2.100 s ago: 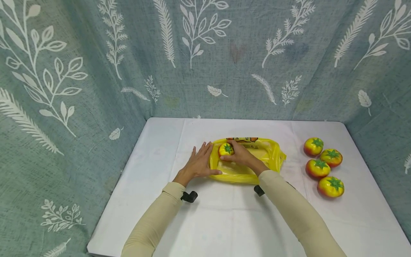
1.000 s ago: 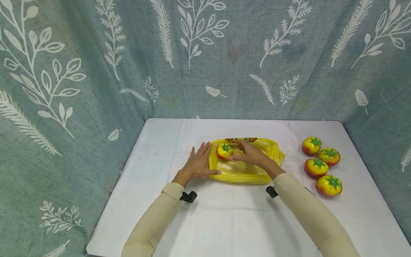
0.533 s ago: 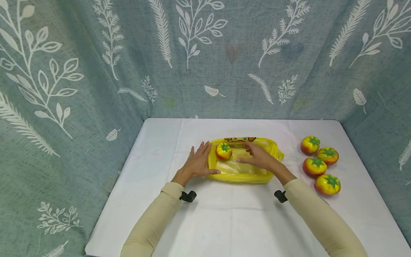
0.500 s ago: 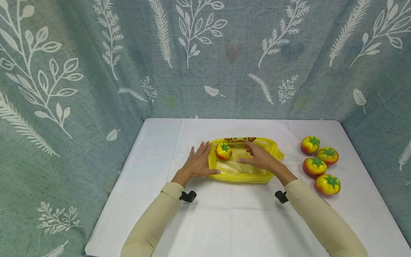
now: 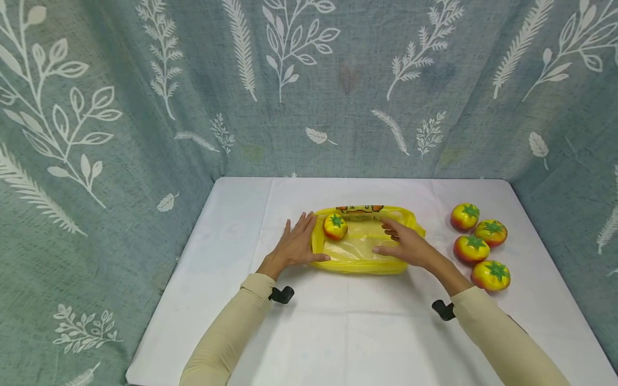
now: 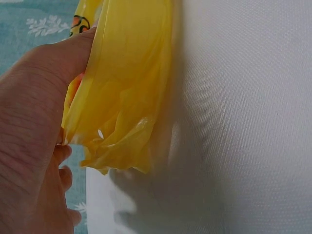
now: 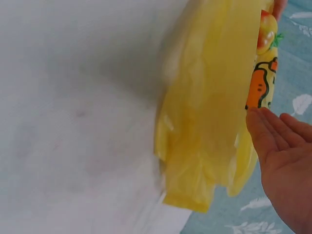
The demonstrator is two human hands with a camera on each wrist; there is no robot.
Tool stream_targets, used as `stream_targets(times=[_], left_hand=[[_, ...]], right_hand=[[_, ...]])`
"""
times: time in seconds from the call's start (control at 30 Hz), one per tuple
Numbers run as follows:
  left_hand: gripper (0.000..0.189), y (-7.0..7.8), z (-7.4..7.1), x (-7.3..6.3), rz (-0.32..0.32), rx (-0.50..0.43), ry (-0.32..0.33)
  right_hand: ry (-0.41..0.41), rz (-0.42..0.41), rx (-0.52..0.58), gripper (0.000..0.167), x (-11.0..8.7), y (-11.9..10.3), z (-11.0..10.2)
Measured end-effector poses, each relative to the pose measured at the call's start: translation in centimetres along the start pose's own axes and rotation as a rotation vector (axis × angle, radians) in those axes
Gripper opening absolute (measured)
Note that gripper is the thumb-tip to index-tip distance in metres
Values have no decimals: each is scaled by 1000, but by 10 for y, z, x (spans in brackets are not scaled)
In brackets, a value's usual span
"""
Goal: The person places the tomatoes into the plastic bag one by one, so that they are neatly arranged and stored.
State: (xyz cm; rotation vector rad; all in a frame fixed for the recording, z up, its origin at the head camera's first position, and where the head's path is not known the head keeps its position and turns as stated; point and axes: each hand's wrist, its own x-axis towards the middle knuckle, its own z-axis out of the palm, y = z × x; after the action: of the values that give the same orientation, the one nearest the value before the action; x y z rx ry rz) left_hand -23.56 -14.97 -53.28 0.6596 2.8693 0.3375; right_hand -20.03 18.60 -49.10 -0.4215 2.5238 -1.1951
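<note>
Yellow bag (image 5: pixel 357 266) on the white table (image 5: pixel 309 332), 1 tomato (image 5: pixel 335 227) inside its left end.
Left hand (image 5: pixel 295 244), fingers spread wide, touches that end; right hand (image 5: pixel 409 246), thumb and fingers apart, seems just above the other end.

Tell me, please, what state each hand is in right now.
Left hand: open, touching the left end of the yellow bag.
Right hand: open, holding nothing, over the bag's right end.

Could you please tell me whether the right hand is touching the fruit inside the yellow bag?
Apart: in the head view, a bare stretch of the yellow bag shows plainly between the right hand and the fruit.
</note>
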Motion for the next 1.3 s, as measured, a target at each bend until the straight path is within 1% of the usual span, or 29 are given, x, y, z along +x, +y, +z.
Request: stream_targets(times=[0.23, 0.3, 0.43, 0.6, 0.83, 1.2, 1.3], left_hand=[[124, -1, -1, -1, 4, -13, 0], [124, -1, -1, -2, 5, -14, 2], [124, -1, -1, -1, 6, -14, 7], [124, -2, -1, -1, 5, -3, 0], [124, -1, 0, -1, 5, -8, 8], [123, 0, 0, -1, 10, -2, 9], [122, 0, 0, -2, 14, -3, 15]], right_hand=[[23, -1, -11, 95, -16, 8, -4], [28, -1, -7, 96, -21, 9, -5], [43, 22, -3, 100, -32, 11, -6], [67, 41, 7, 95, -48, 16, -6], [110, 45, 26, 91, -68, 26, -8], [168, 92, 39, 96, -95, 35, -11], [196, 88, 42, 93, -103, 38, -12]])
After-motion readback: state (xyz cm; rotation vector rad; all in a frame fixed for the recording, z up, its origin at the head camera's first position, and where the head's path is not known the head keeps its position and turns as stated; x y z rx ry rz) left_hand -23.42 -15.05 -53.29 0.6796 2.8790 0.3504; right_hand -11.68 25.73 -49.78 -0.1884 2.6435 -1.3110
